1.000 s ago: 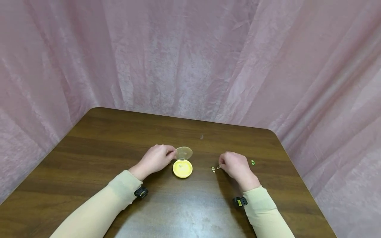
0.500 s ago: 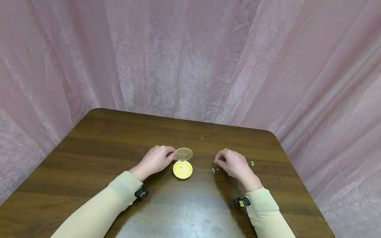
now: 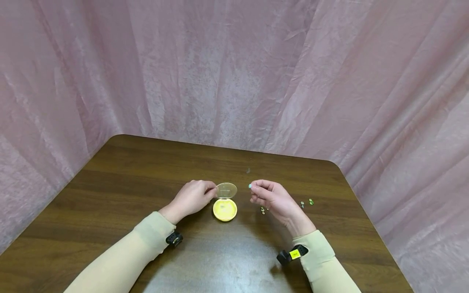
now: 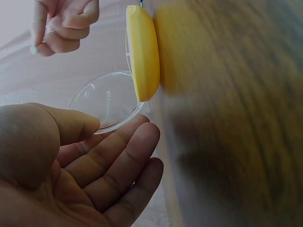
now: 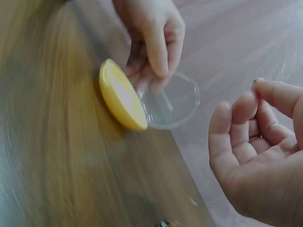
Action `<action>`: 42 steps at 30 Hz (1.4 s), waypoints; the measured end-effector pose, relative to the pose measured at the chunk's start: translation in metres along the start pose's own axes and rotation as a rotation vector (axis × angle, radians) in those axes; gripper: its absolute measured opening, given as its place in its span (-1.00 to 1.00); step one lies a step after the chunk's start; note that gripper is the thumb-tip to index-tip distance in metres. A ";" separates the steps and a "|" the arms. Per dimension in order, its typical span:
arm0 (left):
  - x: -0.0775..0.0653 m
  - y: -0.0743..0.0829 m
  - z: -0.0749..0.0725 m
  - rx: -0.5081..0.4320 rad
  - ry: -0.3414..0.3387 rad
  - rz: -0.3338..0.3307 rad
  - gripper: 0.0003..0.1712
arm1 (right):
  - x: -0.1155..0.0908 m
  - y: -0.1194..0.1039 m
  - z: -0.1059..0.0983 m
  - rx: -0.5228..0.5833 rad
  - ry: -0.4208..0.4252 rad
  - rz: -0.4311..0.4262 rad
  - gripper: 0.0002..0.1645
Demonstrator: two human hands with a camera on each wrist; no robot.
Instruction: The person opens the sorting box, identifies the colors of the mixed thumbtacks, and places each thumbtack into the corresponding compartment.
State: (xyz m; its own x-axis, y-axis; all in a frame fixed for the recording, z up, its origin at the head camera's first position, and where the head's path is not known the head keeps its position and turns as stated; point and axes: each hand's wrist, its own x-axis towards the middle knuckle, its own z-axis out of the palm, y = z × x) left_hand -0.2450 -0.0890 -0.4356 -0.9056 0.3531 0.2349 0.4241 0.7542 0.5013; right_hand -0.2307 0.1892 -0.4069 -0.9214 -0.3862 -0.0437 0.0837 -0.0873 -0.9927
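Note:
My left hand (image 3: 192, 196) pinches the edge of a clear round lid (image 3: 227, 190) between thumb and fingers. The lid stands raised, hinged to the back of a shallow round yellow case (image 3: 225, 211) on the table; some small thing lies inside. To the right of the case and above the table, my right hand (image 3: 274, 199) holds a tiny pale green piece (image 3: 250, 186) at the tips of thumb and index finger. In the right wrist view only a sliver of this green piece (image 5: 258, 79) shows; its kind cannot be made out. The other right fingers are curled.
Several tiny pieces (image 3: 262, 211) lie on the brown wooden table (image 3: 146, 162) below my right hand. More small green pieces (image 3: 311, 201) lie to its right. A small clear scrap (image 3: 248, 170) is farther back. A pink curtain (image 3: 220, 81) hangs behind the table.
My right hand has risen from the small pieces and moved left toward the case, turning so its fingers show, with the tiny piece in its fingertips. The left hand stays at the lid.

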 end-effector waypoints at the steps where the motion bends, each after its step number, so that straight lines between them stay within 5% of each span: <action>1: 0.000 0.000 0.000 0.002 0.000 0.000 -0.81 | 0.000 0.000 0.001 0.078 -0.029 0.002 -0.76; 4: 0.000 0.000 0.000 0.005 -0.001 -0.001 -0.82 | -0.001 0.000 0.003 0.255 -0.130 0.010 -0.89; 9: -0.001 0.000 -0.001 0.009 -0.001 -0.002 -0.82 | -0.003 -0.001 0.005 0.400 -0.281 0.012 -0.81; 14: -0.001 -0.001 -0.001 0.016 0.007 0.004 -0.82 | -0.002 -0.002 0.006 0.434 -0.336 0.013 -0.80; 17: 0.000 -0.002 -0.001 0.017 0.006 0.004 -0.81 | -0.001 -0.002 0.009 0.358 -0.303 0.010 -0.84; 22: 0.001 -0.003 -0.001 0.026 0.002 0.006 -0.81 | 0.002 -0.002 0.019 0.088 -0.159 0.011 -0.78; 26: 0.002 -0.003 0.000 0.026 0.003 0.009 -0.81 | 0.005 -0.005 0.033 -0.347 -0.050 -0.047 -0.63; 30: 0.001 -0.004 0.000 0.024 0.002 0.008 -0.81 | 0.011 -0.004 0.048 -0.774 0.011 -0.148 -0.81; 35: 0.000 -0.004 0.000 0.028 0.005 0.016 -0.82 | 0.019 0.003 0.064 -1.175 0.068 -0.252 -0.92; 38: 0.000 -0.004 0.000 0.039 0.016 0.024 -0.82 | 0.022 0.010 0.070 -1.342 0.087 -0.316 -0.90; 42: 0.000 -0.003 0.000 0.046 0.019 0.030 -0.81 | 0.023 0.018 0.076 -1.430 0.100 -0.380 -0.90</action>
State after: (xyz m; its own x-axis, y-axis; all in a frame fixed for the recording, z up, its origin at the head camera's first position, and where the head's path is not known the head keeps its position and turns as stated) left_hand -0.2465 -0.0909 -0.4367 -0.8920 0.3662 0.2652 0.4506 0.7683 0.4546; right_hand -0.2213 0.1093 -0.4170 -0.8287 -0.4795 0.2889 -0.5434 0.8128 -0.2098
